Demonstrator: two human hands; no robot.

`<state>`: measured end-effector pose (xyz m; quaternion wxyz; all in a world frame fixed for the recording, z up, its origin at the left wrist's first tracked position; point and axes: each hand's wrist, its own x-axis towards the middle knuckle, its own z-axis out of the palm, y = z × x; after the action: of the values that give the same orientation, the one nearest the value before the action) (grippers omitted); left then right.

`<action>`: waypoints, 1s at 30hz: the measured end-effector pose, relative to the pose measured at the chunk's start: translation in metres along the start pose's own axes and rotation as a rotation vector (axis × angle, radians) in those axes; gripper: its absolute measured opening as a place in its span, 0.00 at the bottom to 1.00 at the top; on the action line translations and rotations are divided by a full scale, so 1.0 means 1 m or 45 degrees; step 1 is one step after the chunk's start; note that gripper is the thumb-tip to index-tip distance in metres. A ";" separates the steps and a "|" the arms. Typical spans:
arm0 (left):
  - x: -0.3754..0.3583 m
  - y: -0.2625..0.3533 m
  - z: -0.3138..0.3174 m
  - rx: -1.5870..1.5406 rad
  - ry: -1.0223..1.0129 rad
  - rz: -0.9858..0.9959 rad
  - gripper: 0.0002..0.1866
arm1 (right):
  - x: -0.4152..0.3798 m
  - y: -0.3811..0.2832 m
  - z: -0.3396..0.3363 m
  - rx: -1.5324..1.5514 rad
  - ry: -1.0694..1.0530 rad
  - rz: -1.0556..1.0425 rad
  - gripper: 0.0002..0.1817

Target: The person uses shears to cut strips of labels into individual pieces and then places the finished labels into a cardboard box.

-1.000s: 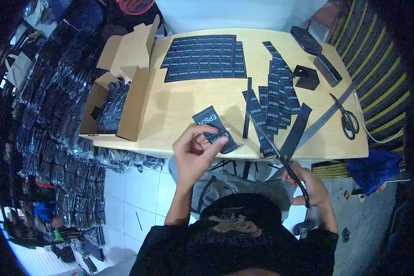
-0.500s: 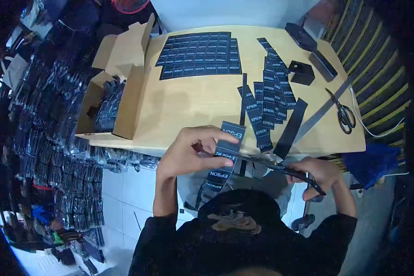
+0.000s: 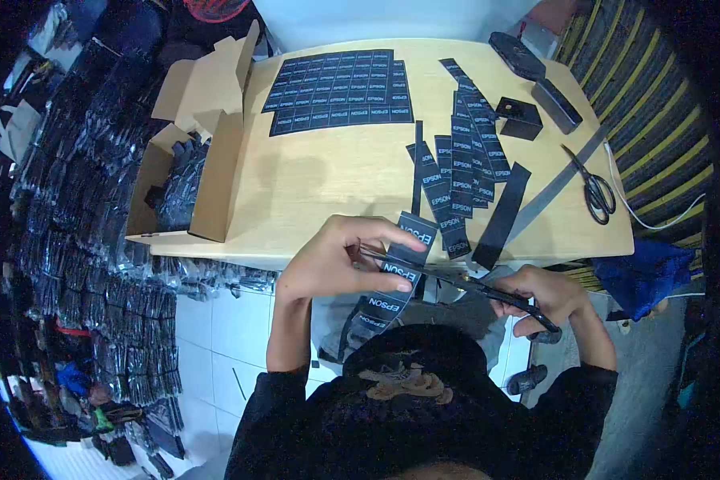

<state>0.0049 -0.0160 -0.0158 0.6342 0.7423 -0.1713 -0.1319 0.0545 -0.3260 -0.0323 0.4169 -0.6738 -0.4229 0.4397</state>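
A black strip of EPSON labels (image 3: 386, 306) is pinched between the thumb and fingers of my left hand (image 3: 328, 260), hanging down over the table's front edge. My right hand (image 3: 546, 294) grips black-handled scissors (image 3: 474, 286). Their blades lie across the strip between my left thumb and fingers, with the tips reaching past its left side. Whether the blades have cut through cannot be made out. Just beyond my hands, more EPSON strips (image 3: 462, 168) lie overlapping in a pile on the table. Beside them is a plain dark strip (image 3: 504, 214).
Uncut label sheets (image 3: 340, 88) lie at the table's back. An open cardboard box (image 3: 226, 180) with dark pieces stands at left. To the right are a second pair of scissors (image 3: 596, 192), a small black box (image 3: 520, 118), a long black block (image 3: 558, 106) and a white cable (image 3: 656, 232).
The scissors have moved left, so their blades now reach across the strip and past its far side. My left hand keeps its pinch on the strip. The whole view has shifted slightly.
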 end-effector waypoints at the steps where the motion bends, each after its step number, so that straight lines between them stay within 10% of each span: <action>1: 0.000 0.000 0.000 -0.001 0.000 -0.001 0.23 | 0.000 0.000 0.000 0.001 -0.001 0.000 0.20; 30: 0.020 -0.036 -0.036 0.139 0.073 -0.133 0.22 | -0.015 0.027 0.008 -0.185 0.341 0.070 0.17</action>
<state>0.0412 0.0130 -0.0451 0.5897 0.7872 -0.1209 -0.1339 0.0490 -0.3466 -0.0564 0.4076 -0.7661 -0.3755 0.3253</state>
